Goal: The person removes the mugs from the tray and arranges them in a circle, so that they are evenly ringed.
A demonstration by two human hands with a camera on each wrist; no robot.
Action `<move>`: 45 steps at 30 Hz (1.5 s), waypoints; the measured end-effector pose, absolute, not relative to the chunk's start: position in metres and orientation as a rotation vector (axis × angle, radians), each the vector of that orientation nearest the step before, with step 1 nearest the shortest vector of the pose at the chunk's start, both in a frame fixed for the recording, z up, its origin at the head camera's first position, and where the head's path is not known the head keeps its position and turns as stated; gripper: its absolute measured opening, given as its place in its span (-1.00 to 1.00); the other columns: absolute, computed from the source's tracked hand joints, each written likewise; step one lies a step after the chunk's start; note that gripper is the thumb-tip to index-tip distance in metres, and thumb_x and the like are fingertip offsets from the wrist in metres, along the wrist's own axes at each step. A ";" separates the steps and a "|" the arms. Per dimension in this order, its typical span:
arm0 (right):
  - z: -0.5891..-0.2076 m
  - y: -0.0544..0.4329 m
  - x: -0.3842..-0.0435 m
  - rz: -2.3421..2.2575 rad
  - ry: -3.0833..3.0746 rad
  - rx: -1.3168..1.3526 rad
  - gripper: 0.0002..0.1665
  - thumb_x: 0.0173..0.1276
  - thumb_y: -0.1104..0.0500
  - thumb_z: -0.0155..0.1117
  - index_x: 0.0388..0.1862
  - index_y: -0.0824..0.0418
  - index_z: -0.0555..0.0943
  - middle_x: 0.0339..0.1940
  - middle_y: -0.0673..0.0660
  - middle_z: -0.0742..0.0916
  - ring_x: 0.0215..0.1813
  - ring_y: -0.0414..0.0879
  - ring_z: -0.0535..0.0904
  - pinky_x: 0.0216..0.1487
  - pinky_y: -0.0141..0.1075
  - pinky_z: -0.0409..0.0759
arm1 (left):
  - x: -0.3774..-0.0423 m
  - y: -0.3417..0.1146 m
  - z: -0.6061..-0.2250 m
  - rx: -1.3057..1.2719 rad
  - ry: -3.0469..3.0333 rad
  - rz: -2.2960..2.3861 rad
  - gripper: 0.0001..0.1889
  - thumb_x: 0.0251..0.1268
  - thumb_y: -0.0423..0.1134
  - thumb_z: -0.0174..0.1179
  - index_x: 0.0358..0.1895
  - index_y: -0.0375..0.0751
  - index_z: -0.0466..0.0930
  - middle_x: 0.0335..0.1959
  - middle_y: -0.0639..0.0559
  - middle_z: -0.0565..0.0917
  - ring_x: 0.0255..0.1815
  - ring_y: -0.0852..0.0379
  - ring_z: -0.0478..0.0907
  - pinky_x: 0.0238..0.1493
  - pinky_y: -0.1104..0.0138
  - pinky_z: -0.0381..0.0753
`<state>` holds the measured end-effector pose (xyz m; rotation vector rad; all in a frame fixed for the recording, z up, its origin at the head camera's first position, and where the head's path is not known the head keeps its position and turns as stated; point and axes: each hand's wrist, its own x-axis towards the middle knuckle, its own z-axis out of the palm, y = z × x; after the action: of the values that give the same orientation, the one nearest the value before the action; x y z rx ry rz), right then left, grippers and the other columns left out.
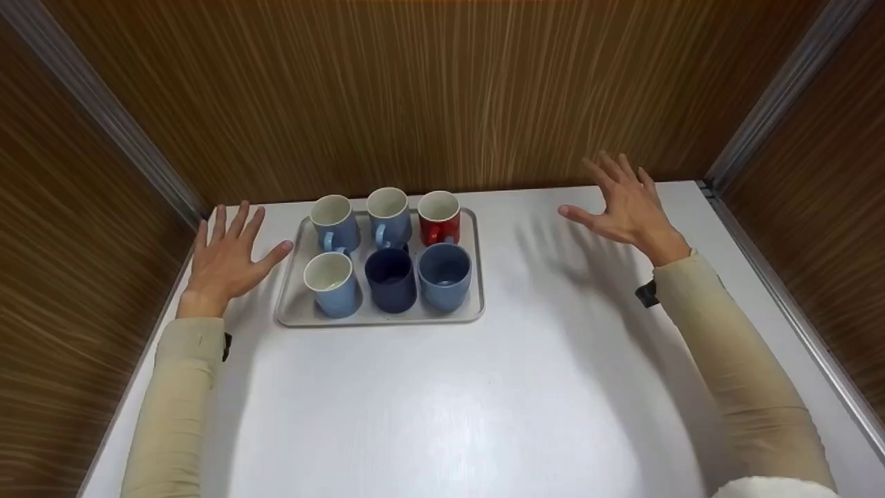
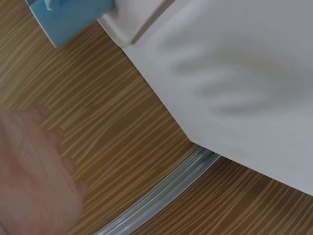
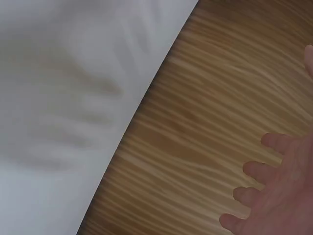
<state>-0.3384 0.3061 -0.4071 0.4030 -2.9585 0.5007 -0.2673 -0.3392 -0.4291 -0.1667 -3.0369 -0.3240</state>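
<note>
Several mugs stand upright in two rows on a pale tray (image 1: 290, 322). In the back row are a blue mug (image 1: 343, 234), another blue mug (image 1: 397, 227) and a red mug (image 1: 449, 227). The front row holds a light blue mug (image 1: 340, 299), a navy mug (image 1: 393, 296) and a greyish-blue mug (image 1: 444, 296). My left hand (image 1: 225, 264), fingers spread, hovers just left of the tray, thumb toward it. Off to the right, my right hand (image 1: 629, 211) is raised with its fingers fanned out. Both hold nothing.
The tray lies on a white table (image 1: 429, 408) against a wood-grain back wall (image 1: 442, 90). Wood-grain side panels (image 1: 62, 277) flank it, with metal rails (image 1: 788, 290) at the corners and along the right edge. Each wrist's shadow falls on the tabletop.
</note>
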 end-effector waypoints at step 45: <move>-0.473 0.145 -0.289 1.283 -2.855 0.862 0.30 0.25 -0.40 0.52 0.77 0.07 0.14 0.73 0.18 0.33 0.71 0.20 0.27 0.65 0.28 0.28 | -0.231 -0.327 -0.529 -0.309 -3.262 -0.477 0.30 0.38 0.62 -0.02 0.74 -0.38 -0.29 0.80 -0.28 -0.29 0.81 -0.31 -0.32 0.76 -0.22 -0.27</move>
<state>-0.2890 0.1448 -0.4729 0.8623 -2.8551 1.2826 -0.2309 -0.3265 -0.5291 -0.3095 -3.2619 -0.4774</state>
